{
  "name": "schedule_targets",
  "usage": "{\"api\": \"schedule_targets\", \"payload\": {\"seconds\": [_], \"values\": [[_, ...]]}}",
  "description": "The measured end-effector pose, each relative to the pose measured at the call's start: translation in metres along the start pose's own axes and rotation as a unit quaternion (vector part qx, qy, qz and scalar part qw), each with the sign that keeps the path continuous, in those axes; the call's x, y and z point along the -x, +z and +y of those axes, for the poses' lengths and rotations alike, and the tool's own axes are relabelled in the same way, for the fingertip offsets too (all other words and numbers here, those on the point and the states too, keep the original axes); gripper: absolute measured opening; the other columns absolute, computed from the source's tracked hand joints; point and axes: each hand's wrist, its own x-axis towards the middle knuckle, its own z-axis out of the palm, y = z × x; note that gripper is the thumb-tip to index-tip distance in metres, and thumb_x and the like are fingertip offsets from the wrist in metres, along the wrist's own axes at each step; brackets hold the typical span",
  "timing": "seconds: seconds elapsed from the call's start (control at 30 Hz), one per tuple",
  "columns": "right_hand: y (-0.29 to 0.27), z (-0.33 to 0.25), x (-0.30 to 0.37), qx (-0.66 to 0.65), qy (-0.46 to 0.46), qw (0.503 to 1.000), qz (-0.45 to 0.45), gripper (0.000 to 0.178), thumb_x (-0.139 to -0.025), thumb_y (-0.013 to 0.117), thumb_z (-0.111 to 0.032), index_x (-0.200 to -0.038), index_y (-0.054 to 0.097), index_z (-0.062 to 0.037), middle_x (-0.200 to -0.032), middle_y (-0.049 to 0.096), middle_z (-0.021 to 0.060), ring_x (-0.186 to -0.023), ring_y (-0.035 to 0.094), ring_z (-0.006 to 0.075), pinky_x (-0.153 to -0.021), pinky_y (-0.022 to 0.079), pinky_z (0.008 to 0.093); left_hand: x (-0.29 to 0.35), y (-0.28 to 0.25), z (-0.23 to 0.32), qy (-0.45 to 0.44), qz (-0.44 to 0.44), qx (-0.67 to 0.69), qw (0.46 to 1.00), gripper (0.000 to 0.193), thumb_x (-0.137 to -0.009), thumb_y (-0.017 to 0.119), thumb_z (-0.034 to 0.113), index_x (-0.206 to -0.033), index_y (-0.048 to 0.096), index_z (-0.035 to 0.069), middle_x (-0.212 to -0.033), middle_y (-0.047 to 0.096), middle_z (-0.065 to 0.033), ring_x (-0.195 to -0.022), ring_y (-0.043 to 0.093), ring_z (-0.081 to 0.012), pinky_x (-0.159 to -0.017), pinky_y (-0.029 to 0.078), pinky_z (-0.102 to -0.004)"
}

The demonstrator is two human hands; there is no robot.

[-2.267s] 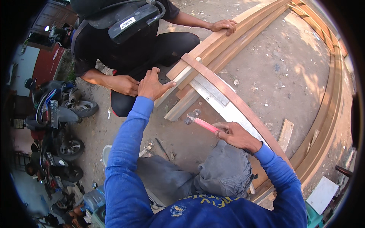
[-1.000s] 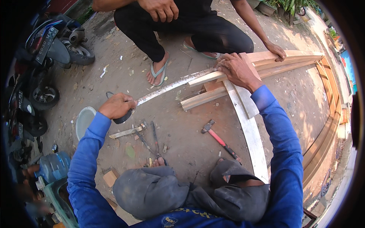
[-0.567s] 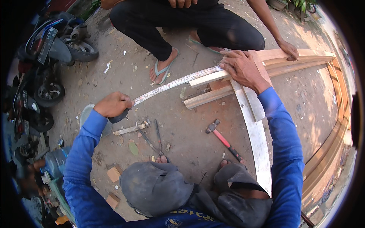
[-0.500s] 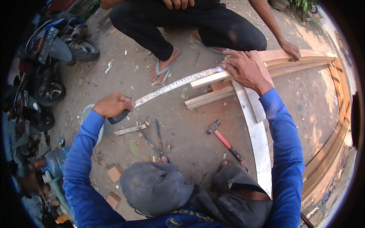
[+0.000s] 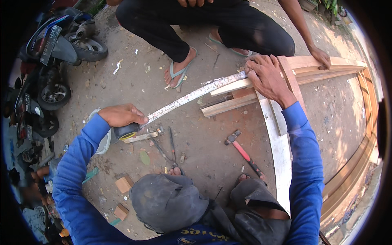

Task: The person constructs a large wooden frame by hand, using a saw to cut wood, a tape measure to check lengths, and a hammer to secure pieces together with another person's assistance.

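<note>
My left hand [image 5: 123, 115] is closed round the dark case of a tape measure [image 5: 126, 131], which has a yellow patch on its side. From the case its white blade [image 5: 192, 96] runs up to the right, slightly bowed. My right hand [image 5: 267, 78] pinches the blade's far end at the corner of a wooden frame [image 5: 310, 65]; its fingers partly hide the end. Beneath this hand, a pale plank [image 5: 277, 163] runs toward my knees, and sawn beam ends [image 5: 228, 106] stick out to the left. A short crosspiece [image 5: 290, 77] lies just right of the hand.
A person in dark trousers [image 5: 253, 30] squats opposite, one hand [image 5: 320, 58] on the frame. On the ground lie a red-handled hammer [image 5: 243, 153], pincers [image 5: 167, 149] and wood offcuts [image 5: 123, 184]. A white bucket [image 5: 105, 143] stands behind my left forearm; motorcycles [image 5: 57, 53] stand at far left.
My left hand has tilted the tape case, so its yellow patch shows now. The crosspiece by my right hand sits farther right, clear of the fingers. The view has shifted slightly.
</note>
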Motion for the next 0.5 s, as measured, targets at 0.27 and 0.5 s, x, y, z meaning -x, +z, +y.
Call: {"api": "schedule_targets", "payload": {"seconds": [0.27, 0.5], "values": [[-0.001, -0.004, -0.003, 0.014, 0.019, 1.0, -0.013, 0.029, -0.091, 0.049, -0.024, -0.103, 0.069, -0.0053, -0.119, 0.063, 0.0125, -0.122, 0.051, 0.0324, -0.113, 0.026, 0.0599, 0.003, -0.022, 0.028, -0.07, -0.004, -0.013, 0.997, 0.038, -0.099, 0.06, 0.036, -0.095, 0.073, 0.0, -0.078, 0.067, -0.0025, -0.067, 0.059, -0.01, -0.066, 0.05, -0.0301], [-0.003, -0.003, -0.002, -0.011, 0.005, 1.0, 0.017, 0.025, -0.087, 0.05, -0.02, -0.095, 0.067, -0.0036, -0.112, 0.063, 0.013, -0.112, 0.055, 0.0322, -0.11, 0.03, 0.0542, -0.011, -0.013, 0.007, -0.027, -0.055, 0.044, 0.997, 0.035, -0.098, 0.062, 0.033, -0.09, 0.073, 0.001, -0.077, 0.068, -0.0038, -0.065, 0.064, -0.0108, -0.062, 0.052, -0.0265]]}}
